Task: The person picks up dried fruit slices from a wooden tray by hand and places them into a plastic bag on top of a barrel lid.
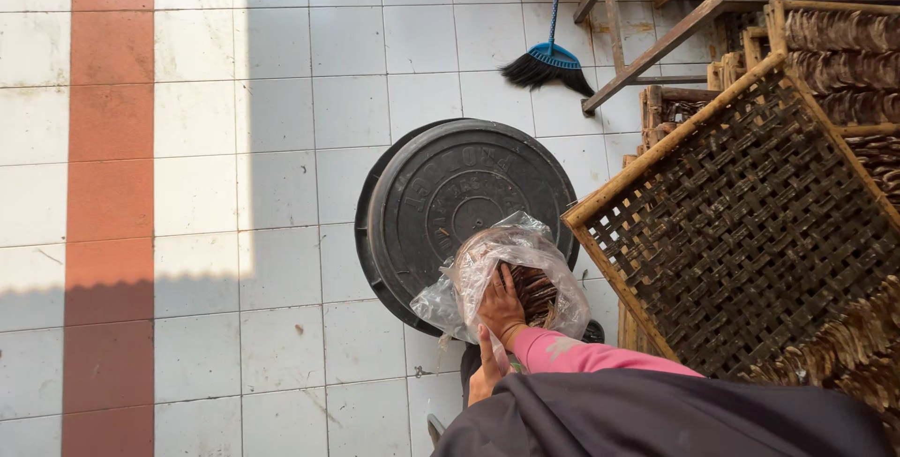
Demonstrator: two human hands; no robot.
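Tiled floor (281,185), right hand (500,305) inside plastic bag (487,260)

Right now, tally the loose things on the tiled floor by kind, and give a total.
Round black lid: 1
Clear plastic bag of brown pieces: 1
Blue-headed broom: 1
Woven bamboo rack, counting only the front one: 1
Total: 4

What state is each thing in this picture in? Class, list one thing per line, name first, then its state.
Clear plastic bag: open, crumpled, resting on the lid.
Black round lid: lying flat on the tiled floor.
Woven bamboo tray: tilted, with brown pieces along its lower edge.
Broom: bristles down on the floor.
Right hand: reaching inside the bag.
Left hand: mostly hidden, below the bag.
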